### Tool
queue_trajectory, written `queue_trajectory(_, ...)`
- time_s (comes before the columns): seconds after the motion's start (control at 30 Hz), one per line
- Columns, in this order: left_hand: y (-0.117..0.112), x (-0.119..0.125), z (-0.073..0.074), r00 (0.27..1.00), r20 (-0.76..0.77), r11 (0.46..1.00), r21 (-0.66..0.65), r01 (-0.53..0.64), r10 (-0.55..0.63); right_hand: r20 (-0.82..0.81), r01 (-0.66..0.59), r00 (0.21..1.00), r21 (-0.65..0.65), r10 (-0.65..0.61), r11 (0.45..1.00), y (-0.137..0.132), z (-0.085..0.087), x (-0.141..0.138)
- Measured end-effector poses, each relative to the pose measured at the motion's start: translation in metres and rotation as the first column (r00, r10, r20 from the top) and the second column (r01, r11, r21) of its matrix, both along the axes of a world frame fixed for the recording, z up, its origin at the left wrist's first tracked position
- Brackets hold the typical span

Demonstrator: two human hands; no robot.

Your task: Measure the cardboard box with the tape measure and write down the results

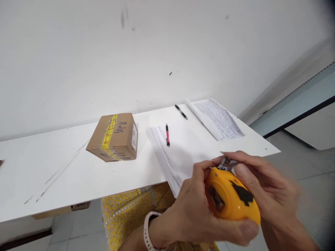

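Observation:
A rounded yellow case with black patches, which looks like a tape measure (pixel 232 202), is in both hands at the lower right. My left hand (pixel 193 212) is closed around its left side and underside, thumb along the bottom. At the top of the case, the fingers and thumb of my right hand (pixel 264 181) pinch a small shiny piece (pixel 227 163). The fingers partly cover that piece, so its exact form is unclear. Behind the hands, a stack of printed paper (pixel 180 150) lies on the white table (pixel 78 177).
A taped cardboard box (pixel 115 136) with handwriting stands left of the papers. A red and black pen (pixel 168 135) rests on the papers. Beyond it are a black pen (pixel 181 112) and a second printed sheaf (pixel 217 118). A white wall (pixel 146 55) rises behind the table.

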State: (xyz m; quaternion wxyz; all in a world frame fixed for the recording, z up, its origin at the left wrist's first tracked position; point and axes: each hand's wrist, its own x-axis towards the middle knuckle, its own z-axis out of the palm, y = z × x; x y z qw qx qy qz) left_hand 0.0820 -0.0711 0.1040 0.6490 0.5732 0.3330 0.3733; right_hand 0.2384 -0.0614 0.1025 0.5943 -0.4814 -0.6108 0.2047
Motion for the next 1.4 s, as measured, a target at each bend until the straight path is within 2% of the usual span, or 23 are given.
queue_trajectory(0.13,0.019,0.014,-0.026,0.986,-0.018,0.986,-0.01,-0.164,0.163,0.035,0.155,0.987,-0.007,-0.155,0.988,0.023,-0.013,0.013)
queue_trajectory(0.2,0.03,0.014,-0.041,0.972,-0.029,0.972,-0.026,-0.234,0.233,0.063,0.187,0.981,-0.045,-0.184,0.981,0.043,-0.022,0.019)
queue_trajectory(0.27,0.038,0.006,-0.056,0.959,-0.043,0.958,-0.035,-0.283,0.282,0.162,0.141,0.98,-0.13,-0.12,0.981,0.067,-0.034,0.022)
queue_trajectory(0.33,0.042,-0.008,-0.07,0.944,-0.071,0.945,-0.027,-0.326,0.323,0.34,0.07,0.941,-0.177,-0.006,0.982,0.094,-0.048,0.02)
queue_trajectory(0.4,0.042,-0.026,-0.08,0.921,-0.136,0.93,0.006,-0.367,0.364,0.561,0.003,0.825,-0.116,0.063,0.993,0.122,-0.06,0.012)
queue_trajectory(0.5,0.041,-0.051,-0.087,0.877,-0.259,0.915,0.107,-0.389,0.403,0.854,-0.111,0.514,-0.025,0.079,0.993,0.16,-0.07,-0.013)
queue_trajectory(0.57,0.041,-0.062,-0.088,0.869,-0.302,0.92,0.157,-0.36,0.392,0.953,-0.2,0.295,-0.011,0.071,0.98,0.18,-0.072,-0.032)
queue_trajectory(0.63,0.04,-0.067,-0.087,0.869,-0.325,0.927,0.181,-0.329,0.372,0.99,-0.287,0.128,-0.018,0.057,0.958,0.196,-0.07,-0.049)
queue_trajectory(0.73,0.039,-0.067,-0.086,0.863,-0.352,0.93,0.197,-0.31,0.362,0.998,-0.384,-0.029,-0.063,0.057,0.921,0.211,-0.068,-0.062)
queue_trajectory(0.8,0.039,-0.067,-0.086,0.861,-0.352,0.928,0.203,-0.312,0.367,0.994,-0.429,-0.086,-0.096,0.065,0.898,0.217,-0.067,-0.06)
queue_trajectory(0.83,0.039,-0.066,-0.086,0.861,-0.348,0.926,0.207,-0.315,0.371,0.994,-0.442,-0.085,-0.103,0.072,0.891,0.219,-0.067,-0.057)
queue_trajectory(0.87,0.039,-0.066,-0.087,0.86,-0.345,0.924,0.21,-0.32,0.376,0.995,-0.446,-0.052,-0.098,0.084,0.89,0.219,-0.066,-0.053)
queue_trajectory(0.9,0.039,-0.066,-0.088,0.858,-0.344,0.921,0.215,-0.324,0.382,0.995,-0.439,0.02,-0.083,0.102,0.895,0.218,-0.066,-0.049)
queue_trajectory(0.93,0.039,-0.066,-0.088,0.855,-0.346,0.92,0.219,-0.326,0.386,0.983,-0.412,0.136,-0.057,0.123,0.909,0.216,-0.067,-0.045)
queue_trajectory(1.0,0.04,-0.067,-0.09,0.847,-0.354,0.915,0.224,-0.335,0.397,0.867,-0.293,0.473,-0.016,0.16,0.956,0.206,-0.069,-0.04)
queue_trajectory(1.07,0.04,-0.066,-0.09,0.843,-0.361,0.915,0.218,-0.339,0.398,0.56,-0.201,0.799,-0.097,0.22,0.975,0.191,-0.073,-0.042)
queue_trajectory(1.1,0.04,-0.066,-0.09,0.842,-0.364,0.916,0.213,-0.34,0.398,0.358,-0.216,0.895,-0.177,0.267,0.96,0.184,-0.076,-0.045)
queue_trajectory(1.13,0.041,-0.066,-0.09,0.841,-0.366,0.916,0.208,-0.343,0.398,0.16,-0.274,0.934,-0.257,0.32,0.927,0.177,-0.079,-0.049)
queue_trajectory(1.2,0.041,-0.066,-0.09,0.84,-0.369,0.917,0.199,-0.346,0.398,-0.139,-0.422,0.906,-0.365,0.4,0.83,0.168,-0.085,-0.057)
queue_trajectory(1.23,0.041,-0.066,-0.089,0.837,-0.373,0.916,0.2,-0.348,0.4,-0.226,-0.463,0.886,-0.395,0.405,0.793,0.165,-0.087,-0.06)
queue_trajectory(1.3,0.041,-0.065,-0.088,0.83,-0.387,0.915,0.206,-0.346,0.401,-0.297,-0.477,0.877,-0.439,0.378,0.761,0.165,-0.091,-0.064)
queue_trajectory(1.4,0.041,-0.065,-0.087,0.815,-0.419,0.916,0.216,-0.337,0.399,-0.23,-0.41,0.912,-0.471,0.34,0.781,0.168,-0.094,-0.065)
